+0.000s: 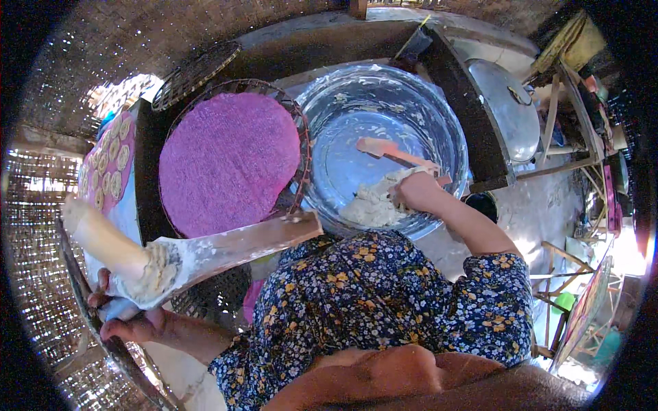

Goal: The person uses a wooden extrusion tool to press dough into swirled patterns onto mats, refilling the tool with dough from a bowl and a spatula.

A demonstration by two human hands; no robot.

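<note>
At the lower left my left hand (130, 325) is closed around a bluish-grey rounded part under a wooden press (233, 248). This press has a long flat wooden arm and a pale thick cylinder (110, 240) whose end is ringed with sticky dough. Inside a wide metal basin (457, 130), my right hand (418, 192) is closed on a lump of pale, wet dough (377, 204) near the near right wall; its fingertips are partly hidden. Beside that hand a wooden paddle (384, 148) leans in the basin. Dough smears coat the basin's inner wall.
Left of the basin, a pink cloth (229, 157) covers a round woven basket. Coiled dough rings (113, 164) lie on another pink cloth at far left. A dark wooden board (469, 103) and a large metal lid (504, 109) stand to the right. Woven walls enclose the left side.
</note>
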